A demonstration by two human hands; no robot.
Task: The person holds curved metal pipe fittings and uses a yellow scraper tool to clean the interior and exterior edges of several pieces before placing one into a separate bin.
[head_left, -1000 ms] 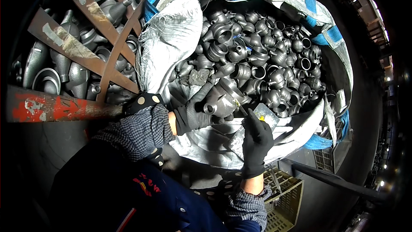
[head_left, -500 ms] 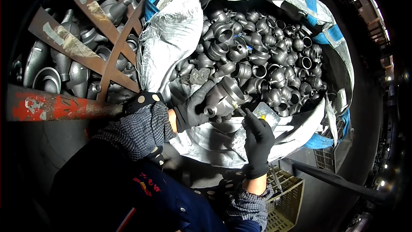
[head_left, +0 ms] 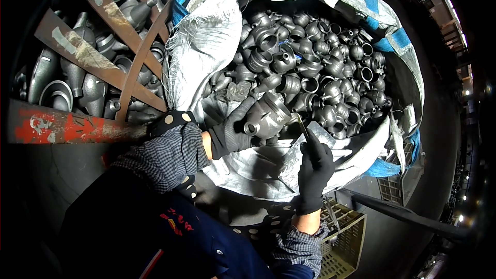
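A grey cast-metal fitting (head_left: 267, 117), with a wide ribbed mouth and a small round side opening, rests in my left hand (head_left: 233, 130), whose gloved fingers wrap round its left side and underside. My right hand (head_left: 315, 166), also in a black glove, is closed on a thin tool (head_left: 301, 125) that points up beside the fitting's right side, a small gap apart from it. Behind the right fingers lies a flat grey plate (head_left: 321, 133) at the near edge of the bag; whether the hand touches it I cannot tell.
Ahead, a large white woven bag (head_left: 206, 36) with blue straps is full of similar castings (head_left: 330, 93). At left, more castings (head_left: 94, 93) sit behind a rusty metal frame (head_left: 142, 54) with a red bar (head_left: 72, 126). A yellowish plastic crate (head_left: 347, 245) stands at lower right, below a dark bar (head_left: 403, 216).
My right hand has drawn slightly right and down, taking the thin tool off the fitting's side and turning it more upright. The left hand and the fitting stay nearly in place.
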